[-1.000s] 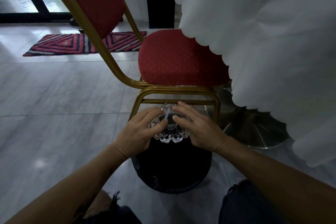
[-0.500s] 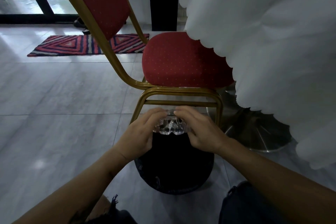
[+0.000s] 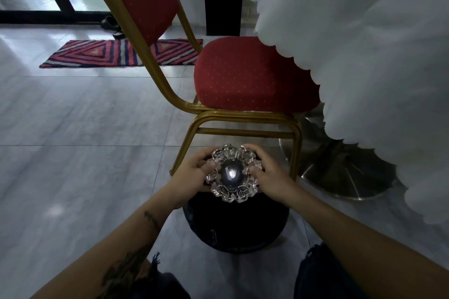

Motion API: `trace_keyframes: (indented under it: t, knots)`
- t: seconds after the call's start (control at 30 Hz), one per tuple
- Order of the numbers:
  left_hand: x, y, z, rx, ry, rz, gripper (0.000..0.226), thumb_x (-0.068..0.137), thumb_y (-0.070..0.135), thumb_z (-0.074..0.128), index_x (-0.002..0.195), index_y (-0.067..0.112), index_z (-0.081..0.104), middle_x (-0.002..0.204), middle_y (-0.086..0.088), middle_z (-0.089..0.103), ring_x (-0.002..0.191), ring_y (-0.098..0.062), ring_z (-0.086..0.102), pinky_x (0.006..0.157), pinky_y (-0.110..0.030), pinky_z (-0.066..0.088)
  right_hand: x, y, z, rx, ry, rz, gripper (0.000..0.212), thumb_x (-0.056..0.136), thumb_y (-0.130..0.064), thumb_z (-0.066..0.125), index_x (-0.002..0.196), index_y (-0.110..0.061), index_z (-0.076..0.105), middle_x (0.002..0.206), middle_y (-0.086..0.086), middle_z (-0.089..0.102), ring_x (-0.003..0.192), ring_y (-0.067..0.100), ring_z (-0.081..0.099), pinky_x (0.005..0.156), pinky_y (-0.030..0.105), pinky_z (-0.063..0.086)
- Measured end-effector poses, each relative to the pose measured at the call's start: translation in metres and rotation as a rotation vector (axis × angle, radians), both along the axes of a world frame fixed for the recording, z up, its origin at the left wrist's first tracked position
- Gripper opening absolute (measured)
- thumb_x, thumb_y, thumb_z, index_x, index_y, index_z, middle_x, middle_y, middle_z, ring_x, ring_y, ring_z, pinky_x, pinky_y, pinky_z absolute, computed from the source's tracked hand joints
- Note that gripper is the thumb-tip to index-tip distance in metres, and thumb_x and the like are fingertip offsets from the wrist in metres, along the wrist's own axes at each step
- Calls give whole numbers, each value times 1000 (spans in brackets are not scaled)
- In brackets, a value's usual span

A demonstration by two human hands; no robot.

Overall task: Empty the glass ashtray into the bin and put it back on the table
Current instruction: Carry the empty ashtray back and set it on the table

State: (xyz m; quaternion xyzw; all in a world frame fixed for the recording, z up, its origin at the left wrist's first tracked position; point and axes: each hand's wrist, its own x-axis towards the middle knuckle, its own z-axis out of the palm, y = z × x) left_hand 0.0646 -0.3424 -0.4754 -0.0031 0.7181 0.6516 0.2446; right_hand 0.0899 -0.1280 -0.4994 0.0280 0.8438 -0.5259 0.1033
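Note:
The scalloped glass ashtray (image 3: 232,173) is held over the black bin (image 3: 235,223) on the floor, its underside turned toward me so the round base shows. My left hand (image 3: 192,175) grips its left rim and my right hand (image 3: 269,177) grips its right rim. The bin's mouth is mostly hidden behind the ashtray and my hands. The table with its white scalloped cloth (image 3: 364,56) hangs at the right.
A red chair with a gold frame (image 3: 245,116) stands just behind the bin. The table's steel base (image 3: 345,177) sits on the tiles to the right. A striped mat (image 3: 121,53) and shoes (image 3: 109,23) lie far back by the glass door.
The ashtray has been tipped over from facing up to edge-on and now upside down above the bin, both hands keeping hold of it.

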Motion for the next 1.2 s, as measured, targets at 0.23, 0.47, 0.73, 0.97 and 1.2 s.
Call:
trace_keyframes:
  t: [0.23, 0.47, 0.73, 0.97, 1.2]
  knots:
    - [-14, 6, -14, 27, -212, 7, 35, 105, 13, 46, 136, 24, 57, 125, -15, 68, 109, -33, 70, 84, -49, 62, -11, 4, -16, 27, -98, -57, 55, 103, -11, 47, 138, -53, 45, 156, -7, 39, 107, 14, 61, 96, 46, 53]
    - [7, 3, 54, -15, -317, 191, 36, 105, 12, 42, 107, 37, 68, 107, -2, 74, 101, -28, 71, 90, -54, 59, -9, -17, 47, 61, -116, -63, 51, 104, -9, 46, 141, -43, 48, 153, -1, 47, 129, 28, 55, 101, 50, 52]
    - [22, -29, 226, -102, -424, 234, 38, 104, 19, 40, 129, 37, 62, 117, -4, 74, 103, -26, 70, 88, -47, 59, 11, -54, 218, -1, -152, -69, 49, 101, -2, 46, 138, -33, 55, 133, -5, 60, 121, 14, 58, 101, 29, 51]
    - [46, -27, 394, -58, -426, 219, 34, 103, 21, 45, 117, 40, 68, 109, -1, 76, 98, -24, 69, 84, -42, 60, 34, -51, 386, 41, -138, -55, 46, 100, -5, 47, 134, -35, 56, 127, -7, 60, 107, 14, 62, 95, 27, 50]
    - [59, -2, 486, -20, -381, 90, 40, 104, 9, 38, 102, 32, 70, 87, 2, 76, 81, -19, 70, 66, -33, 58, 56, -21, 479, 103, -52, -79, 41, 102, -12, 50, 136, -32, 56, 120, -5, 63, 84, -6, 59, 82, 18, 46]
